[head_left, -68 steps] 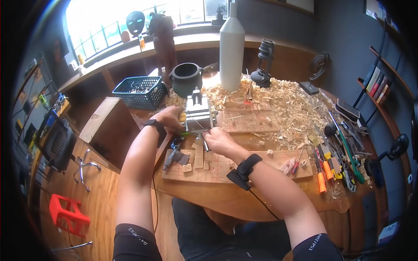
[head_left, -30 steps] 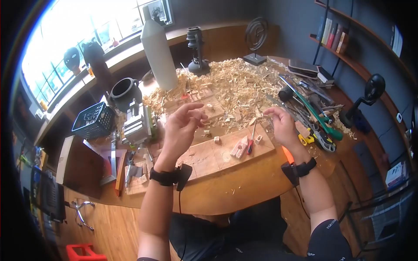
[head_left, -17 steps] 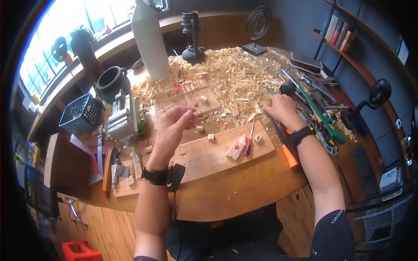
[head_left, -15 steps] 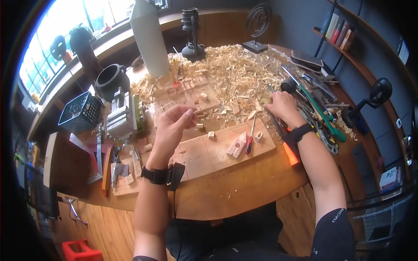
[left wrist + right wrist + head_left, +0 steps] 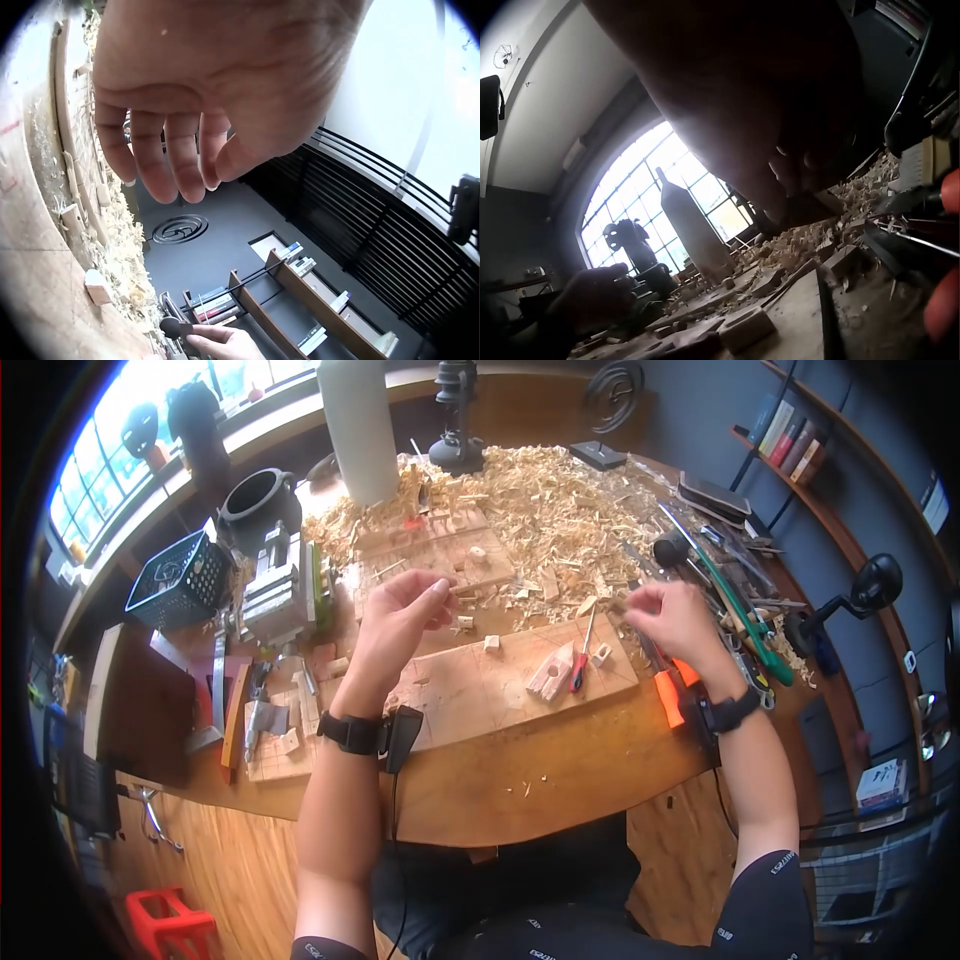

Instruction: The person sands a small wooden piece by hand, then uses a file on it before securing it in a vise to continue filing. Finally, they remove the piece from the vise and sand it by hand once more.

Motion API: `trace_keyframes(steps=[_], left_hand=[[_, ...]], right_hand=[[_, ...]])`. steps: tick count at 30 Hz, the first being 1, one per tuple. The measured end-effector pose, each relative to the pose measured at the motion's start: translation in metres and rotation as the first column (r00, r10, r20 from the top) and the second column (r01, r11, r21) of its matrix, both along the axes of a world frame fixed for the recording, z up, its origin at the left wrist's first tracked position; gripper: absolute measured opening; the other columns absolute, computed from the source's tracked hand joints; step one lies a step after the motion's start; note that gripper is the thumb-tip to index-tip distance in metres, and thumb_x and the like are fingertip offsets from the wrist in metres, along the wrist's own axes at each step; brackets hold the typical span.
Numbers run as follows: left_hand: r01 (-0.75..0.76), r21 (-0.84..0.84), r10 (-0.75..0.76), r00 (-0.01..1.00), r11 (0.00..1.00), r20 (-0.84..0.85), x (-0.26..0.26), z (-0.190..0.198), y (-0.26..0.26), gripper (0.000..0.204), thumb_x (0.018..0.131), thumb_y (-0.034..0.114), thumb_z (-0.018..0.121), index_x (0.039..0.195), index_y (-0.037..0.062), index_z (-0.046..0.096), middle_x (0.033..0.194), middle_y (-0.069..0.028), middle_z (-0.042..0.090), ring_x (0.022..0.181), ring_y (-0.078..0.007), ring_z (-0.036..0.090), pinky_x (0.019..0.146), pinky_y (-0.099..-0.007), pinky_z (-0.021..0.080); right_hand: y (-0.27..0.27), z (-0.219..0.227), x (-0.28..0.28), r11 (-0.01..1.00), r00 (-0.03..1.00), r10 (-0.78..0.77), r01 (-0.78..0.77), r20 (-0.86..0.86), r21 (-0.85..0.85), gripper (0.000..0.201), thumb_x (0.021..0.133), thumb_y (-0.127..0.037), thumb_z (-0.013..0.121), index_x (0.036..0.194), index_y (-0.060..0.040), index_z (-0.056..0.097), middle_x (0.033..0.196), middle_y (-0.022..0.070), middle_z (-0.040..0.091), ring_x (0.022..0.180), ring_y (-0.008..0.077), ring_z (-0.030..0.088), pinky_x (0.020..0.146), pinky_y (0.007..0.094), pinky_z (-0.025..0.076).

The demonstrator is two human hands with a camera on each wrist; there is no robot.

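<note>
My left hand (image 5: 395, 622) hovers above the long marked wooden board (image 5: 450, 695), its fingers loosely curled. In the left wrist view, nothing shows between those fingers (image 5: 176, 157). Over on the right, my right hand (image 5: 682, 622) is raised beside the board's far right corner. Its fingers pinch a small dark flat piece (image 5: 804, 210) with a paler edge; I cannot tell its kind. On the board lie a pointed wood piece with a hole (image 5: 550, 673), a red-handled screwdriver (image 5: 582, 660) and a small wood block (image 5: 491, 644).
A metal vise (image 5: 275, 595) and a perforated basket (image 5: 175, 582) stand at left. Wood shavings (image 5: 560, 510) cover the back around a tall pale bottle (image 5: 357, 435). Orange-handled tools (image 5: 668, 698) and a green-handled saw (image 5: 762, 650) lie at right. A fan-like black fixture (image 5: 872, 582) juts beyond.
Both hands have left the vise. My right hand reached down to the tool side and has risen slightly with the small dark piece. My left hand has stayed curled over the board.
</note>
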State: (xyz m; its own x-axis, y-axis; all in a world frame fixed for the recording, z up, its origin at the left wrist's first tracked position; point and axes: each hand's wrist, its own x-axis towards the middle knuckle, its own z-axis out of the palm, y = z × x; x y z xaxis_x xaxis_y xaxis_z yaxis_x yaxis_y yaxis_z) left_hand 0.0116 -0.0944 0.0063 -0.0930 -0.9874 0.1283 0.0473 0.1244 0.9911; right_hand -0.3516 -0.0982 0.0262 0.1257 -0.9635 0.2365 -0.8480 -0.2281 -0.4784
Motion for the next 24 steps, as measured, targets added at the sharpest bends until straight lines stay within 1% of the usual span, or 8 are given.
trace_keyframes(steps=[3,5,9,11,15,17,21,24], left_hand=[[0.001,0.008,-0.001,1.000,1.000,-0.010,0.003,-0.002,0.000,0.021,0.102,0.021,0.065,0.108,0.0018,0.072,0.088,-0.0026,0.072,0.078,-0.0087,0.063,0.074,-0.0248,0.052],[0.044,0.010,-0.044,0.999,0.999,0.017,0.004,-0.006,-0.003,0.022,0.103,0.025,0.066,0.110,0.0049,0.072,0.092,-0.0014,0.073,0.081,-0.0086,0.066,0.078,-0.0245,0.053],[0.052,0.014,-0.053,0.998,0.999,0.027,0.004,-0.006,-0.003,0.022,0.103,0.026,0.066,0.110,0.0053,0.072,0.092,-0.0015,0.074,0.082,-0.0082,0.067,0.078,-0.0244,0.053],[0.049,0.014,-0.049,0.999,0.999,0.022,0.005,-0.006,-0.002,0.022,0.103,0.026,0.066,0.110,0.0056,0.072,0.093,-0.0015,0.074,0.082,-0.0080,0.067,0.078,-0.0242,0.053],[0.035,0.015,-0.035,0.999,0.999,0.039,0.002,-0.004,-0.001,0.023,0.103,0.026,0.066,0.110,0.0057,0.072,0.093,-0.0016,0.074,0.082,-0.0079,0.067,0.079,-0.0242,0.053],[0.018,0.011,-0.018,1.000,1.000,0.005,-0.001,-0.002,0.001,0.022,0.101,0.027,0.069,0.104,0.0056,0.073,0.087,-0.0011,0.073,0.075,-0.0074,0.064,0.072,-0.0240,0.050],[0.029,0.009,-0.029,0.997,1.000,0.072,0.003,-0.003,0.000,0.022,0.103,0.027,0.066,0.107,0.0070,0.073,0.091,-0.0007,0.074,0.079,-0.0066,0.066,0.074,-0.0238,0.052],[0.022,0.025,-0.024,0.997,0.999,0.078,0.002,0.000,0.001,0.021,0.103,0.027,0.066,0.106,0.0075,0.073,0.090,0.0001,0.074,0.076,-0.0059,0.064,0.070,-0.0228,0.049]], right_hand=[[0.028,-0.003,0.018,0.992,0.997,0.078,-0.077,-0.012,0.099,0.026,0.080,-0.019,0.080,0.098,-0.0008,0.078,0.083,0.0123,0.076,0.075,0.0188,0.072,0.072,0.0327,0.057],[0.035,-0.012,0.023,0.993,0.994,0.108,-0.109,0.025,0.048,0.025,0.079,-0.018,0.081,0.097,-0.0005,0.077,0.078,0.0115,0.073,0.069,0.0188,0.068,0.067,0.0334,0.054],[0.036,-0.014,0.029,0.982,0.982,0.137,-0.118,-0.132,0.146,0.032,0.078,-0.021,0.084,0.100,0.0013,0.077,0.068,0.0107,0.064,0.062,0.0215,0.061,0.062,0.0353,0.049],[0.038,-0.019,0.032,0.990,0.991,0.134,-0.135,0.006,0.048,0.034,0.078,-0.021,0.085,0.102,0.0013,0.077,0.071,0.0119,0.064,0.064,0.0223,0.062,0.063,0.0353,0.050],[0.038,-0.017,0.037,0.985,0.986,0.161,-0.159,-0.029,0.064,0.034,0.078,-0.021,0.084,0.103,0.0007,0.077,0.076,0.0134,0.067,0.068,0.0234,0.064,0.065,0.0360,0.051],[0.036,-0.021,0.038,0.983,0.976,0.183,-0.177,-0.115,0.057,0.034,0.081,-0.024,0.083,0.106,-0.0025,0.077,0.086,0.0171,0.072,0.079,0.0320,0.070,0.074,0.0418,0.054],[0.035,-0.021,0.038,0.979,0.977,0.181,-0.168,-0.116,0.118,0.032,0.082,-0.023,0.082,0.106,-0.0021,0.078,0.089,0.0180,0.073,0.082,0.0321,0.071,0.077,0.0414,0.055],[0.036,-0.028,0.032,0.985,0.986,0.165,-0.165,0.001,0.059,0.029,0.084,-0.020,0.080,0.104,-0.0003,0.078,0.091,0.0187,0.074,0.083,0.0330,0.072,0.078,0.0407,0.055]])
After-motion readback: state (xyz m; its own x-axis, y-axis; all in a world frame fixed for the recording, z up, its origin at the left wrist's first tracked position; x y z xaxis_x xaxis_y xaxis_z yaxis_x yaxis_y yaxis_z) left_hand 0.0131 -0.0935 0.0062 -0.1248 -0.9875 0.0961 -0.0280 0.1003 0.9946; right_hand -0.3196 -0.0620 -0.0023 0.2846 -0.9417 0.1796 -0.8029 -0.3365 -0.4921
